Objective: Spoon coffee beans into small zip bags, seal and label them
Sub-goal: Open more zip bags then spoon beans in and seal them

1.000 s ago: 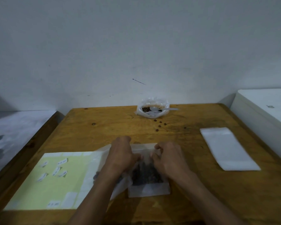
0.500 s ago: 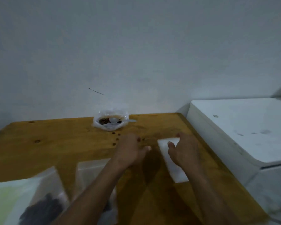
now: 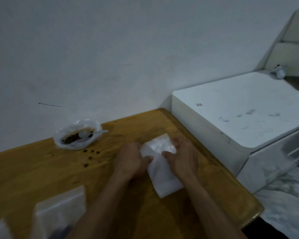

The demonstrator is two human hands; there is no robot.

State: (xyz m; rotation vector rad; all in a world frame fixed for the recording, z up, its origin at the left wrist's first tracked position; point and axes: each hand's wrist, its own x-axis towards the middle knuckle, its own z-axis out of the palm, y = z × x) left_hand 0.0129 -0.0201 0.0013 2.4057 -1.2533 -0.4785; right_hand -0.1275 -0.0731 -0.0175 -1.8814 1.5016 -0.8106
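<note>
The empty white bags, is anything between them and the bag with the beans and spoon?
Nothing big. Both hands, left hand and right hand, touch the empty white bags. Between those and the bean bag lies bare table with a few spilled beans.

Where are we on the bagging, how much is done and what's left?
Looks done: one zip bag holding dark beans lies at the table's near left; seal and label can't be confirmed. In hand: left hand and right hand are on the stack of empty bags. Left: spooning from the bean bag, sealing, labelling.
</note>
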